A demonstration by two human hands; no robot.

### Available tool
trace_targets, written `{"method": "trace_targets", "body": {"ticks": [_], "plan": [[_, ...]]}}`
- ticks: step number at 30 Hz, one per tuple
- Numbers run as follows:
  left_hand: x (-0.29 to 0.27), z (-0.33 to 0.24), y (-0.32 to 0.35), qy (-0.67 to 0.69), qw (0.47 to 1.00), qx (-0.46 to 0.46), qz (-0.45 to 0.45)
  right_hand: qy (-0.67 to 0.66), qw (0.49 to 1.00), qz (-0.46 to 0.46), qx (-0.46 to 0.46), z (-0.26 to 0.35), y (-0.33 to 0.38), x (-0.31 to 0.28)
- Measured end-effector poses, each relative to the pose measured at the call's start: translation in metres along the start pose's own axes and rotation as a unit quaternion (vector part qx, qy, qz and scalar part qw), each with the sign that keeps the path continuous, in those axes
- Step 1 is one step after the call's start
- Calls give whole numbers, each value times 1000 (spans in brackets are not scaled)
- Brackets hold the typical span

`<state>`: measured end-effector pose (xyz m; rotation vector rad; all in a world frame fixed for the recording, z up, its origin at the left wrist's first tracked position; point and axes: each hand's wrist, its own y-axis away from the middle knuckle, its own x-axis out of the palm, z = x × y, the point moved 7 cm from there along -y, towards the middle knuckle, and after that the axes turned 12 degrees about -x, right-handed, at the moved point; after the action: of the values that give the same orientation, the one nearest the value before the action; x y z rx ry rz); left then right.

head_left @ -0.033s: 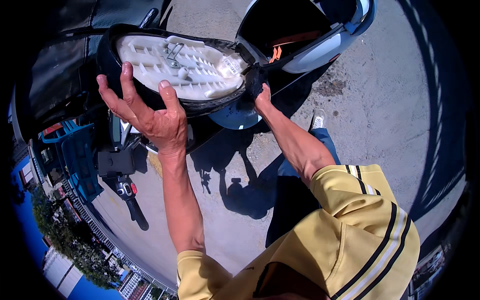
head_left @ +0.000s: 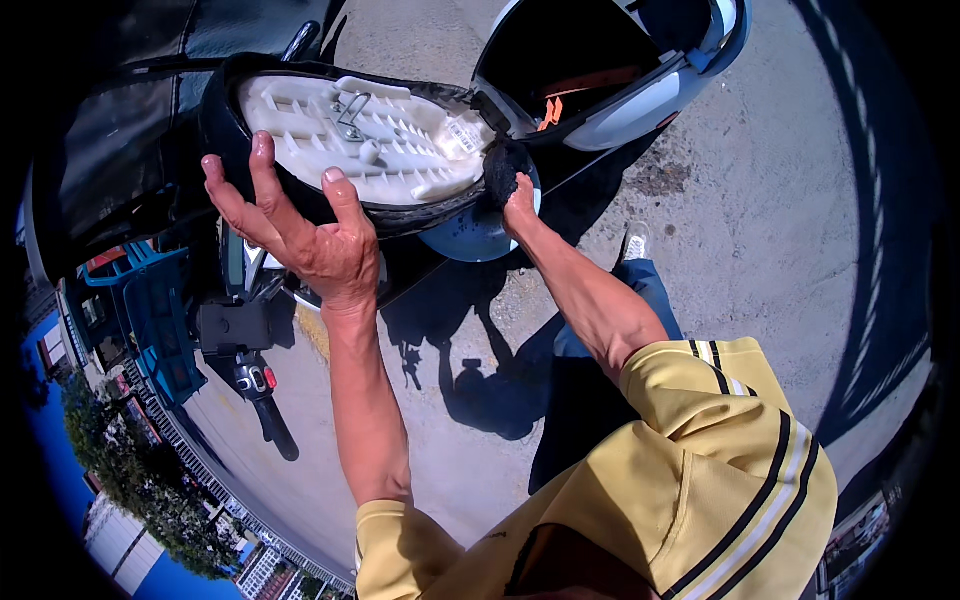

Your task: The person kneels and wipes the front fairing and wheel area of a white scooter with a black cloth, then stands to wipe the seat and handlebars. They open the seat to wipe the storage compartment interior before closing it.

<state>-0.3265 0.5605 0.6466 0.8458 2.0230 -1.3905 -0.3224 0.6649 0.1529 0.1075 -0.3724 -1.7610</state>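
A scooter seat (head_left: 300,130) is tipped up, its white ribbed plastic underside showing with a metal latch loop (head_left: 350,110) on it. My left hand (head_left: 325,245) is at the seat's near left edge, fingers spread and wet-looking; whether the palm touches the rim is hard to tell. My right hand (head_left: 519,205) is closed on a dark, bunched cloth (head_left: 506,172), pressed at the seat's right end beside the hinge. Part of that hand is hidden behind the cloth. Right of the hinge is the open storage compartment (head_left: 560,50) with an orange strip (head_left: 551,112) inside.
The scooter's pale rear body panel (head_left: 640,105) extends to the upper right. At left are a handlebar grip (head_left: 272,425) and a dark box-shaped part (head_left: 235,327). A blue vehicle (head_left: 160,320) stands beyond. My shadow falls on the concrete ground (head_left: 450,350).
My right hand and the cloth have shifted slightly down and left along the seat's end. The seat and my left hand have moved a little right and down in view.
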Motion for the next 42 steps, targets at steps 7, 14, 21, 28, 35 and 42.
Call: {"method": "trace_targets", "body": {"ticks": [7, 14, 21, 28, 35, 42], "plan": [[-6, 9, 2, 30, 999, -9, -20, 46, 994, 33, 97, 202, 108, 39], [-2, 12, 3, 47, 996, -69, -27, -68, 968, 194, -143, 379, 73, 53], [-1, 9, 7, 6, 992, -120, -27, -140, 798, 421, -408, 486, -21, 208], [-3, 11, 10, -65, 990, -116, -47, -83, 800, 484, -345, 346, -95, 244], [5, 3, -3, -133, 987, -89, -31, 258, 868, 382, -182, 123, -204, 212], [8, 9, -2, -84, 988, -117, -48, 88, 914, 396, -2, 174, -162, 220]]}}
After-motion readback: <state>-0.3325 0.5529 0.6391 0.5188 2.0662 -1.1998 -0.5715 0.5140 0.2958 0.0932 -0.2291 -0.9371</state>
